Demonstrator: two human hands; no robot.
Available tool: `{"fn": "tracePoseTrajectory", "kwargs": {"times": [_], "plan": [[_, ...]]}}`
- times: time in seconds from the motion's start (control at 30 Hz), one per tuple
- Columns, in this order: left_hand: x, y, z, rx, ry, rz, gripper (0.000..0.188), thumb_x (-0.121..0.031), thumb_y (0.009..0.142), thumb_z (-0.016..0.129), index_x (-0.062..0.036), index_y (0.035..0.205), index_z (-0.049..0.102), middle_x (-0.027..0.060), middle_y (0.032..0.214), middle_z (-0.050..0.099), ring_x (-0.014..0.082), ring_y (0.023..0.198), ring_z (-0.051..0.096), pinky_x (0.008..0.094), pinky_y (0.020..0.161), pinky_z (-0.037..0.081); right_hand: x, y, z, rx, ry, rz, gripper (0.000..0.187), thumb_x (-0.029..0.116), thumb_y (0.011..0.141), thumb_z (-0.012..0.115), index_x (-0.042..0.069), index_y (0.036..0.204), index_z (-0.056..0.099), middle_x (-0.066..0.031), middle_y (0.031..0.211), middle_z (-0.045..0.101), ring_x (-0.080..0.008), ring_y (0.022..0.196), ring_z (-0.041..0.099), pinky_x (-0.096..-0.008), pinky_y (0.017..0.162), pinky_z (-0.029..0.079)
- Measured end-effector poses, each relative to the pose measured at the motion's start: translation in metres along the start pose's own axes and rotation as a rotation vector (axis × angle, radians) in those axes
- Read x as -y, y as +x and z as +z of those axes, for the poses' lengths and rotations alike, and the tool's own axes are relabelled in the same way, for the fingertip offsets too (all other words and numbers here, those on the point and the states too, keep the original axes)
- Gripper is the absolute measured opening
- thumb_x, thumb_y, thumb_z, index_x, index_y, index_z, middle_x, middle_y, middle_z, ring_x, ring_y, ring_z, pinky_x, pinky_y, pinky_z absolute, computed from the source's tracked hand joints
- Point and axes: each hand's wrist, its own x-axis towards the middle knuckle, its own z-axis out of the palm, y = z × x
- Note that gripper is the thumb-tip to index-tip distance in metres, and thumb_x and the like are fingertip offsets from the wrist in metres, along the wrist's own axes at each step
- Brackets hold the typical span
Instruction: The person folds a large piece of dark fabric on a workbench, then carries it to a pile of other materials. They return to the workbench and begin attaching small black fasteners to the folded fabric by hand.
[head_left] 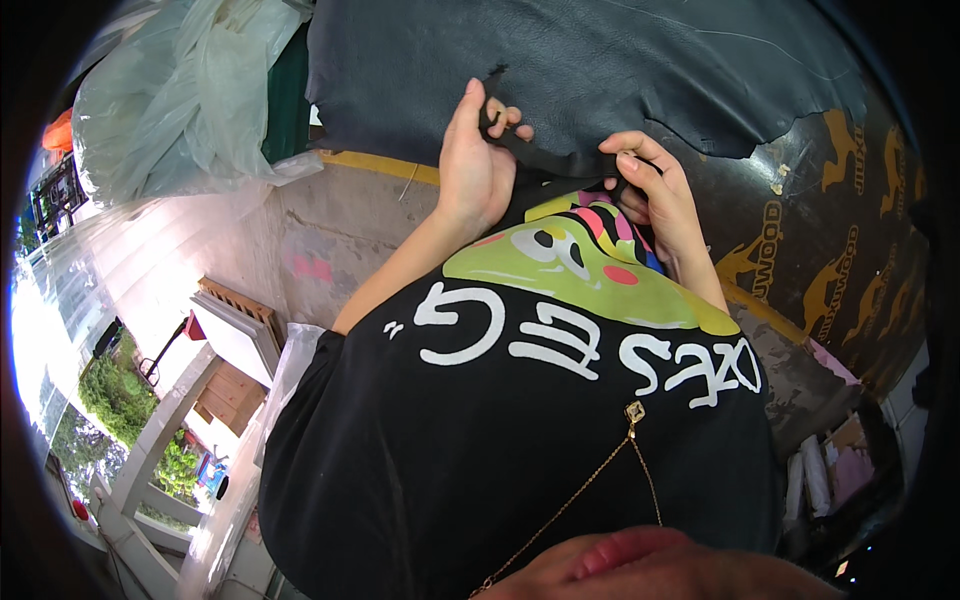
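Observation:
A narrow black strip (550, 163) runs between my two hands, in front of my chest and at the near edge of the table. My left hand (477, 165) is closed on its left end, fingers curled around it and thumb pointing up. Farther right, my right hand (660, 195) pinches the strip between thumb and forefinger; its lower fingers are partly hidden. The stretch between the hands sags slightly. Beyond it lies a large dark leather hide (600, 70) spread over the table, with an uneven near edge. A small dark scrap (496, 72) rests on the hide near my left hand.
Printed dark board (790, 230) forms the tabletop at right, with a few pale scraps on it. Crumpled clear plastic sheeting (180, 90) is heaped at far left. Below the table edge is a grey floor (340, 220). Wooden boards (240, 335) lean farther left.

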Motion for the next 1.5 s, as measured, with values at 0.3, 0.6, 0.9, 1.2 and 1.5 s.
{"fn": "tracePoseTrajectory", "kwargs": {"times": [0.3, 0.6, 0.9, 1.2, 1.5], "plan": [[-0.019, 0.009, -0.006, -0.065, 1.272, 1.009, 0.042, -0.015, 0.084, 0.075, -0.0048, 0.121, 0.058, 0.0155, 0.118, 0.058, 0.0252, 0.119, 0.05, 0.0384, 0.096, 0.044, -0.001, 0.002, 0.0, -0.06, 0.05, -0.093, 0.013, 0.02, 0.1, 0.052, 0.008, 0.105, 0.055, -0.0008, 0.073, 0.059, 0.0011, 0.046, 0.029, -0.0179, 0.042, 0.021], [-0.007, -0.015, 0.024, 0.65, 1.191, 0.095, 0.052, -0.019, 0.082, 0.084, -0.0059, 0.129, 0.065, -0.0062, 0.07, 0.054, 0.0024, 0.063, 0.046, 0.0218, 0.059, 0.038, 0.007, 0.003, -0.006, -0.083, -0.083, -0.086, 0.018, 0.009, 0.095, 0.064, 0.009, 0.108, 0.051, 0.0089, 0.064, 0.048, 0.0021, 0.046, 0.032, -0.0198, 0.043, 0.019], [0.003, -0.011, 0.024, 0.638, 0.959, -0.045, 0.04, -0.021, 0.08, 0.086, -0.0052, 0.114, 0.072, -0.0032, 0.077, 0.063, 0.0049, 0.065, 0.047, 0.0214, 0.063, 0.043, 0.025, 0.002, -0.012, -0.032, -0.304, 0.0, 0.021, 0.015, 0.091, 0.072, 0.009, 0.101, 0.054, 0.0066, 0.068, 0.052, 0.0012, 0.048, 0.037, -0.0194, 0.043, 0.023], [-0.002, -0.008, 0.035, 0.836, 1.426, 0.543, 0.038, -0.032, 0.071, 0.089, -0.0082, 0.097, 0.076, -0.0006, 0.076, 0.063, 0.0124, 0.074, 0.054, 0.0278, 0.064, 0.046, 0.029, 0.0, -0.017, -0.014, -0.444, -0.02, 0.019, 0.007, 0.085, 0.067, 0.01, 0.095, 0.05, 0.0001, 0.078, 0.065, 0.0001, 0.052, 0.042, -0.0194, 0.044, 0.025], [-0.015, -0.008, 0.024, 0.818, 1.402, 0.457, 0.032, -0.026, 0.071, 0.089, -0.0098, 0.095, 0.074, -0.0006, 0.073, 0.059, 0.0115, 0.067, 0.054, 0.0254, 0.06, 0.046, 0.016, -0.002, -0.005, -0.123, -0.155, 0.042, 0.018, 0.005, 0.085, 0.064, 0.012, 0.092, 0.049, 0.0088, 0.063, 0.049, 0.0017, 0.045, 0.033, -0.0196, 0.041, 0.02]]}}
